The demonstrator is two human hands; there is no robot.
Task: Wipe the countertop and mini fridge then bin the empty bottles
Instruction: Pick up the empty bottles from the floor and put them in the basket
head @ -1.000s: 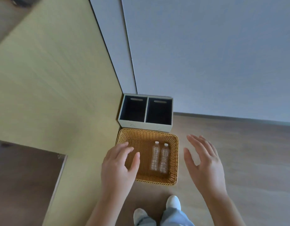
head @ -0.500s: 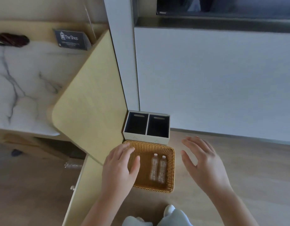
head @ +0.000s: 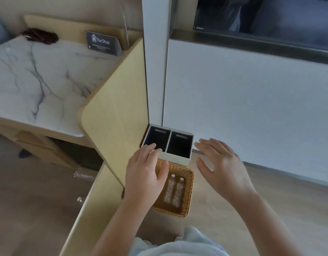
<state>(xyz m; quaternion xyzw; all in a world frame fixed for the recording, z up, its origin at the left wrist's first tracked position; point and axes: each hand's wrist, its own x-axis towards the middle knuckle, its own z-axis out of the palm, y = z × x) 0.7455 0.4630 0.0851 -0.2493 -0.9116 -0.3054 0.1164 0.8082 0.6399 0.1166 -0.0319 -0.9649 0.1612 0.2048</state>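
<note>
Hovering at binning step: left hand (head: pixel 144 174), right hand (head: pixel 222 167) spread, empty.
Next likely: grip bottles (head: pixel 173 191) from basket (head: pixel 190 183), drop in bin (head: pixel 178 160).

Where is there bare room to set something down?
Bare: the marble countertop in front of the sign and dark bundle; the floor right of the wicker basket. Crowded: the basket, holding two bottles, partly behind the left hand.

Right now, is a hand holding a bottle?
No, the left hand and right hand are open and empty, and two bottles lie in the wicker basket.
</note>
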